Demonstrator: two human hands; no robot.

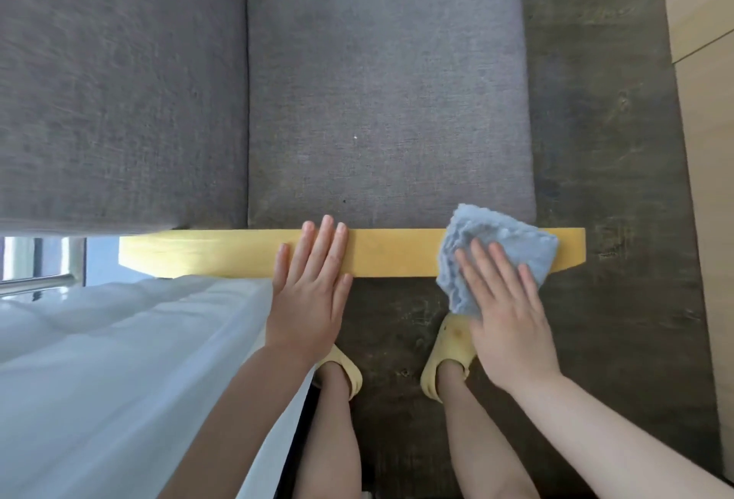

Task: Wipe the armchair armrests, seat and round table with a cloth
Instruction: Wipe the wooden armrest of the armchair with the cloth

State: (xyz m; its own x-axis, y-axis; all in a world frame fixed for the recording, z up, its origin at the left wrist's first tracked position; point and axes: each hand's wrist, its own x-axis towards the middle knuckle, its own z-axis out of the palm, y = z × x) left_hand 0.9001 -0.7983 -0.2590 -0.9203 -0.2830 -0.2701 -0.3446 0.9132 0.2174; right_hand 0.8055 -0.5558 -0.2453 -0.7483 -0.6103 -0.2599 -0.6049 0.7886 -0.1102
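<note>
Armrest work is under way, and by the look of it the job is in its early part: the cloth (496, 256) sits on the near wooden armrest (389, 252), close to its front end, under the right hand (504, 308). Judging from this alone, the seat (389, 101) just beyond the fingertips hasn't had the cloth on it at this moment, the other armrest is out of view, and no round table shows anywhere, so most of the list looks to be ahead.

Right hand now: fingers straight and spread, palm down, pressing flat on the blue cloth rather than gripping it. The cloth bunches out past the fingertips and hangs a little over the near edge of the wood.

Left hand (310, 292): also flat and open, fingers together, resting on the bare armrest well to the side of the cloth, holding nothing, likely bracing.

Below the wrists, yellow slippers (449, 355) stand on the dark floor (615, 180); a white curtain (119, 359) hangs beside the left forearm.
</note>
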